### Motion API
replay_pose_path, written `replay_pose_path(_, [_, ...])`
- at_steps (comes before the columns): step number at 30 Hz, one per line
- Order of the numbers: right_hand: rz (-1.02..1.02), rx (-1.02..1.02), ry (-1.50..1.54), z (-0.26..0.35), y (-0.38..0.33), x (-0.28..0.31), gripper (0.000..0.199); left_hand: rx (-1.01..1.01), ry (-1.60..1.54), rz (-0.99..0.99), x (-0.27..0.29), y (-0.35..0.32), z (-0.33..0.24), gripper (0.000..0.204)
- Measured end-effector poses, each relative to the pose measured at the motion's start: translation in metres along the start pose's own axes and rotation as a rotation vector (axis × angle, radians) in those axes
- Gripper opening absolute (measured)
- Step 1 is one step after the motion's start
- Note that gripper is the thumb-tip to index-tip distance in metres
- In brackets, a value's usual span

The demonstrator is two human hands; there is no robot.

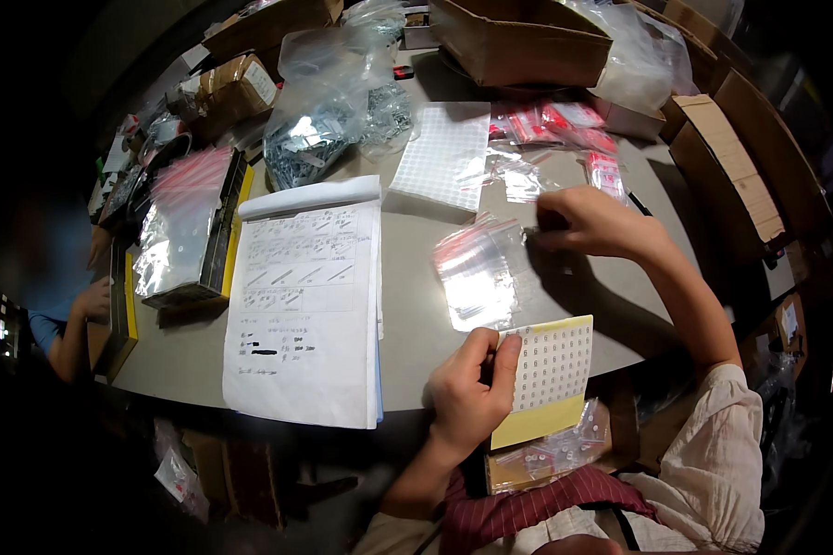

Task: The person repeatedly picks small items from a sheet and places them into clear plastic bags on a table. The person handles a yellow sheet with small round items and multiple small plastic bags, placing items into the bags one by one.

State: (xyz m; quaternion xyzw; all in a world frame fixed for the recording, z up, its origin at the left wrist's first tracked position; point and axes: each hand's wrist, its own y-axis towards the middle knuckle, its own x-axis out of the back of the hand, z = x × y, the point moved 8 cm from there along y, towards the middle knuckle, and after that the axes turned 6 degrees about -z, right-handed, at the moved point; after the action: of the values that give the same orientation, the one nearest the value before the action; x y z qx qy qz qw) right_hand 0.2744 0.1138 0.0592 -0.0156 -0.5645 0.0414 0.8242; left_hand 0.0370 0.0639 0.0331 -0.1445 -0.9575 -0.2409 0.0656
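Observation:
My left hand (473,388) pinches the left edge of a yellow-backed sheet of small printed labels (551,365) at the front edge of the table. Beyond it lies a fanned stack of small clear zip bags (477,273) with red strips at the top. My right hand (597,222) is just right of that stack, its fingers curled; the fingertips are in shadow, so whatever they grip, if anything, is hidden. Below the label sheet, a small cardboard box (518,476) at my lap holds clear zip bags (569,447) with small white round pieces.
A notepad (305,305) with handwriting lies left of centre. Behind are a white label sheet (440,153), red-and-clear packets (555,120), bags of metal parts (310,139) and an open carton (523,42). At left, a box of zip bags (180,231) stands near another person's hand (93,301).

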Motion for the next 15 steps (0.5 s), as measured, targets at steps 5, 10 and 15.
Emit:
replay_pose_path(5, [-0.087,0.162,0.251,0.023,0.012,-0.013,0.024,0.017,-0.025,-0.018,0.004,0.001,-0.001,0.020])
replay_pose_path(10, [-0.284,0.150,-0.117,0.021,0.010,-0.021,0.023,0.007,-0.026,-0.034,0.007,-0.002,0.000,0.020])
replay_pose_path(15, [-0.227,-0.056,0.007,-0.011,-0.019,-0.002,0.039,0.065,-0.164,-0.071,0.011,-0.010,0.007,0.016])
